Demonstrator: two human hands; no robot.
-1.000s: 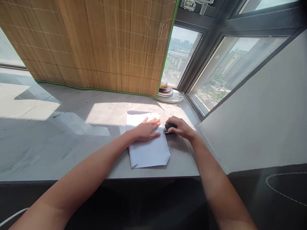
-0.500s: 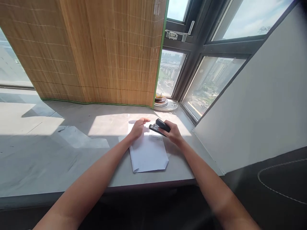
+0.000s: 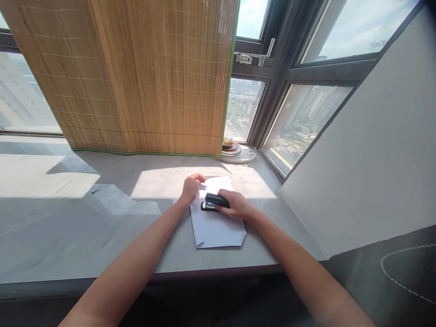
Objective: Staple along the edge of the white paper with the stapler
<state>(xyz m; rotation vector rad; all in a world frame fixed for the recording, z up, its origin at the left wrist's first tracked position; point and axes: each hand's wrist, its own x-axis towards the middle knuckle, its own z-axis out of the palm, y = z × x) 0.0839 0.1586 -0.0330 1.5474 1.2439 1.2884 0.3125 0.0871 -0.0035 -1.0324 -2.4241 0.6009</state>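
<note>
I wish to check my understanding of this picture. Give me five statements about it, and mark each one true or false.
1. The right hand holds a black stapler. True.
2. The left hand is at the left edge of the white paper. True.
3. The stapler appears completely outside the paper's outline. False: in this view, it overlaps the paper.
4. The bamboo blind has a green border. True.
5. A stack of plates is left of the blind. False: it is beside its lower right corner.

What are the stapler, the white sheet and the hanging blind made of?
Stapler: probably black plastic, slightly glossy; a shiny strip between its arms suggests metal.
White sheet: seemingly matte paper, thin-edged with a turned corner.
Blind: likely bamboo or wood, faintly glossy, given its narrow brown streaks.
</note>
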